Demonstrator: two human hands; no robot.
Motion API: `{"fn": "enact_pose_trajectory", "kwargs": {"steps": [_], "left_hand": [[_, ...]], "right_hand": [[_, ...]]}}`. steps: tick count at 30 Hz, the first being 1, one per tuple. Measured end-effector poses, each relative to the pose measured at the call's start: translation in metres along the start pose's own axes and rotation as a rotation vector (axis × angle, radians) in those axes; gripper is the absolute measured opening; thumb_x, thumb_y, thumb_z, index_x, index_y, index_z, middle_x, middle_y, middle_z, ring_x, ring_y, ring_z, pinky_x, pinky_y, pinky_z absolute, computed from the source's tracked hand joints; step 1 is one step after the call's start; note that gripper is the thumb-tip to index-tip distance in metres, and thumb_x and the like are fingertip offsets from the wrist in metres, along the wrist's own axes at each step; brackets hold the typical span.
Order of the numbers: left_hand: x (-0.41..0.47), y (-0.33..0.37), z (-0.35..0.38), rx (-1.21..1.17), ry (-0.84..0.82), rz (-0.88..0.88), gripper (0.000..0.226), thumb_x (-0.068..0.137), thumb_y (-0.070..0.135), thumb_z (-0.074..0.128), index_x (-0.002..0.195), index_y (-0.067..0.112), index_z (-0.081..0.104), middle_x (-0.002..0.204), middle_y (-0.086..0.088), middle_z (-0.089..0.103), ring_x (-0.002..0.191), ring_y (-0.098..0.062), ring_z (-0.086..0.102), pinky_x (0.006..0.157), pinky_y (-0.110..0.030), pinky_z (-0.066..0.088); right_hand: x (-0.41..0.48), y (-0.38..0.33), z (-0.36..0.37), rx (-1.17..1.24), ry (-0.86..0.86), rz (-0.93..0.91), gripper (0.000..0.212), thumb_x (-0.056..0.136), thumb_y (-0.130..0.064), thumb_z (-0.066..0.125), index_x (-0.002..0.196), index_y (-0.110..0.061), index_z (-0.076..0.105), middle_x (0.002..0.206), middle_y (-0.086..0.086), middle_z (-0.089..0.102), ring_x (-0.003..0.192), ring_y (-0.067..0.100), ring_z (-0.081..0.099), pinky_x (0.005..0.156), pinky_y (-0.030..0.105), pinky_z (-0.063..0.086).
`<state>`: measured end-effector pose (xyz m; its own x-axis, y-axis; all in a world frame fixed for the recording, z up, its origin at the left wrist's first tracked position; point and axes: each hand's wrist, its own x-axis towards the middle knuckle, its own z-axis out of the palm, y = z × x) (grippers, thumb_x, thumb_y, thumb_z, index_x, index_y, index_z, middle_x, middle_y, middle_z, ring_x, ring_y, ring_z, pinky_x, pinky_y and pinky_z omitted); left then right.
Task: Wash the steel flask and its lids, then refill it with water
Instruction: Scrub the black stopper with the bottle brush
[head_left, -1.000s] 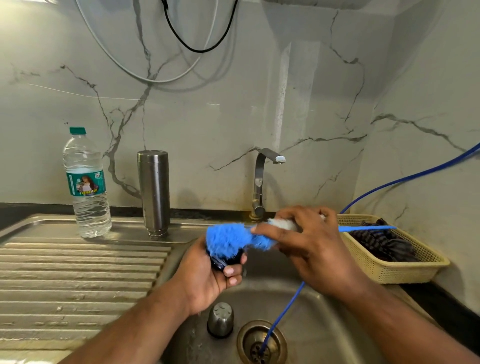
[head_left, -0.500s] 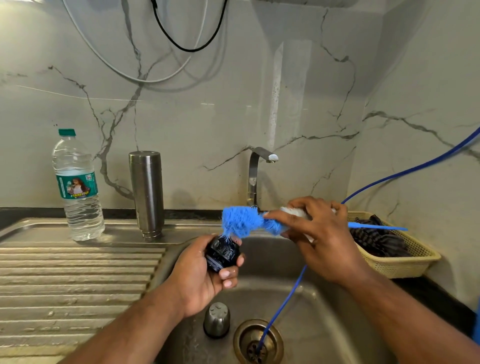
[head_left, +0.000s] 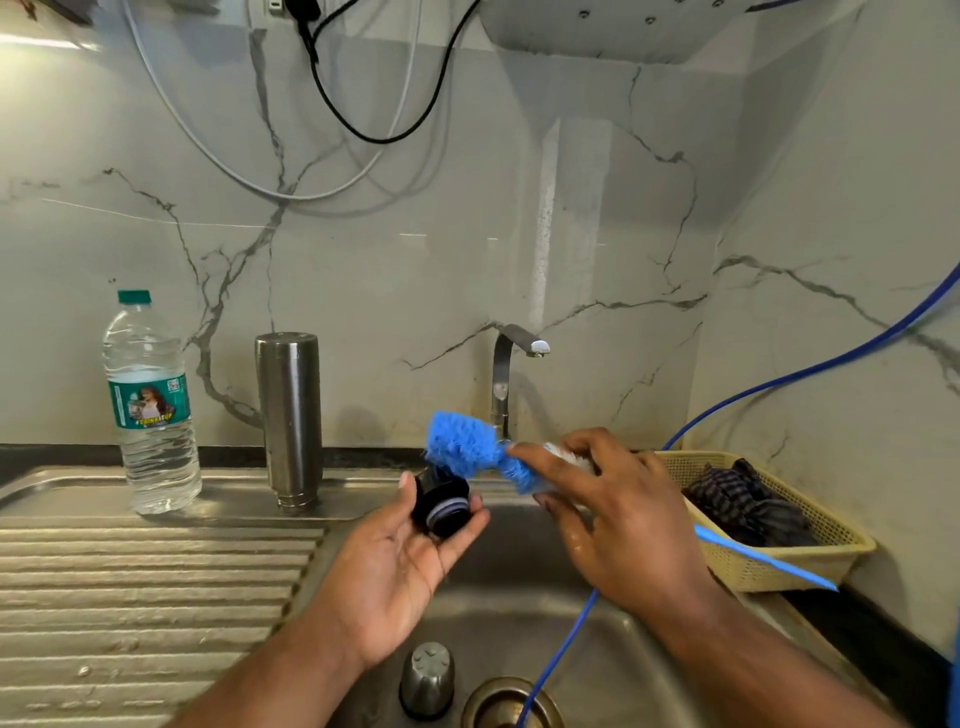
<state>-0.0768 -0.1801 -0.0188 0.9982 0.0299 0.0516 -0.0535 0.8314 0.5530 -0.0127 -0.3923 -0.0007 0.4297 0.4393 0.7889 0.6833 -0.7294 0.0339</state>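
I see the steel flask (head_left: 289, 421) standing neck-down on the surface (head_left: 156, 597), its long axis vertical. Over the sink (head_left: 519, 597), the left hand (head_left: 395, 561) pinches the black lid (head_left: 441, 501) between thumb and fingertips, ringed end tilted toward me. The right hand (head_left: 623, 519) is curled round the brush (head_left: 465, 449), bristles pointing left, just above that lid. 1 steel cap (head_left: 427, 678) stands in the sink.

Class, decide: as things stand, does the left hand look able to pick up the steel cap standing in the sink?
Likely not yet. The steel cap stands uncovered just below the left hand, so nothing blocks the way, but that hand holds the black lid.
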Motion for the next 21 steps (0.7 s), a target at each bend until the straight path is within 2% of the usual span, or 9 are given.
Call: {"fn": "enact_pose_trajectory", "kwargs": {"steps": [2, 4, 7, 10, 11, 14, 18, 21], "left_hand": [[0.0, 0.002, 0.001, -0.007, -0.021, 0.019, 0.048, 0.1, 0.027, 0.049, 0.136, -0.005, 0.053, 0.129, -0.031, 0.064, 0.113, -0.041, 0.069, 0.092, -0.056, 0.057], [-0.001, 0.003, 0.002, 0.015, -0.028, 0.042, 0.045, 0.102, 0.024, 0.045, 0.137, -0.003, 0.053, 0.131, -0.028, 0.064, 0.118, -0.04, 0.067, 0.095, -0.053, 0.056], [-0.002, 0.003, 0.003, 0.023, -0.027, 0.083, 0.038, 0.099, 0.013, 0.046, 0.132, -0.001, 0.057, 0.128, -0.025, 0.067, 0.116, -0.035, 0.069, 0.09, -0.05, 0.059], [-0.001, 0.004, 0.005, 0.016, -0.045, 0.084, 0.046, 0.101, 0.024, 0.046, 0.136, -0.003, 0.053, 0.133, -0.025, 0.065, 0.12, -0.037, 0.066, 0.097, -0.05, 0.055], [0.0, 0.004, 0.005, 0.022, -0.04, 0.088, 0.047, 0.101, 0.026, 0.046, 0.136, -0.004, 0.053, 0.134, -0.025, 0.064, 0.121, -0.037, 0.066, 0.099, -0.049, 0.053], [0.0, 0.005, 0.003, 0.046, -0.047, 0.126, 0.041, 0.1, 0.022, 0.047, 0.131, -0.003, 0.057, 0.132, -0.023, 0.066, 0.12, -0.032, 0.067, 0.1, -0.047, 0.053], [0.0, 0.006, 0.003, 0.064, -0.037, 0.142, 0.043, 0.086, 0.021, 0.058, 0.116, -0.008, 0.069, 0.129, -0.024, 0.068, 0.115, -0.029, 0.07, 0.095, -0.043, 0.057], [-0.002, 0.008, 0.004, 0.111, -0.04, 0.131, 0.033, 0.083, 0.021, 0.064, 0.103, 0.0, 0.079, 0.126, -0.021, 0.07, 0.115, -0.028, 0.07, 0.091, -0.039, 0.059]], "right_hand": [[0.0, 0.003, 0.001, 0.011, -0.009, 0.062, 0.068, 0.085, -0.031, 0.08, 0.142, -0.051, 0.048, 0.11, -0.006, 0.057, 0.085, 0.015, 0.058, 0.074, 0.031, 0.043], [-0.002, -0.002, -0.001, 0.063, -0.024, 0.024, 0.067, 0.087, -0.033, 0.078, 0.143, -0.051, 0.047, 0.111, -0.008, 0.056, 0.082, 0.012, 0.056, 0.071, 0.029, 0.043], [-0.004, -0.016, -0.002, 0.108, -0.113, -0.049, 0.061, 0.092, -0.042, 0.065, 0.146, -0.053, 0.04, 0.115, -0.013, 0.057, 0.083, 0.007, 0.056, 0.068, 0.024, 0.046], [-0.003, -0.012, 0.002, 0.143, -0.086, 0.126, 0.061, 0.092, -0.047, 0.055, 0.149, -0.051, 0.034, 0.113, -0.016, 0.057, 0.083, 0.007, 0.063, 0.063, 0.021, 0.049], [-0.004, -0.013, 0.003, 0.14, -0.077, 0.134, 0.061, 0.092, -0.048, 0.053, 0.149, -0.05, 0.033, 0.113, -0.016, 0.057, 0.083, 0.007, 0.063, 0.063, 0.02, 0.049], [-0.006, -0.019, 0.001, 0.186, -0.147, 0.061, 0.063, 0.093, -0.051, 0.052, 0.15, -0.057, 0.027, 0.117, -0.018, 0.054, 0.087, 0.007, 0.061, 0.067, 0.022, 0.052], [-0.003, -0.014, 0.0, 0.203, -0.125, 0.112, 0.064, 0.097, -0.047, 0.058, 0.151, -0.058, 0.027, 0.116, -0.019, 0.052, 0.089, 0.005, 0.058, 0.069, 0.021, 0.051], [-0.005, -0.017, 0.0, 0.248, -0.177, 0.056, 0.064, 0.096, -0.048, 0.061, 0.15, -0.059, 0.029, 0.116, -0.022, 0.051, 0.09, 0.003, 0.057, 0.07, 0.019, 0.051]]}}
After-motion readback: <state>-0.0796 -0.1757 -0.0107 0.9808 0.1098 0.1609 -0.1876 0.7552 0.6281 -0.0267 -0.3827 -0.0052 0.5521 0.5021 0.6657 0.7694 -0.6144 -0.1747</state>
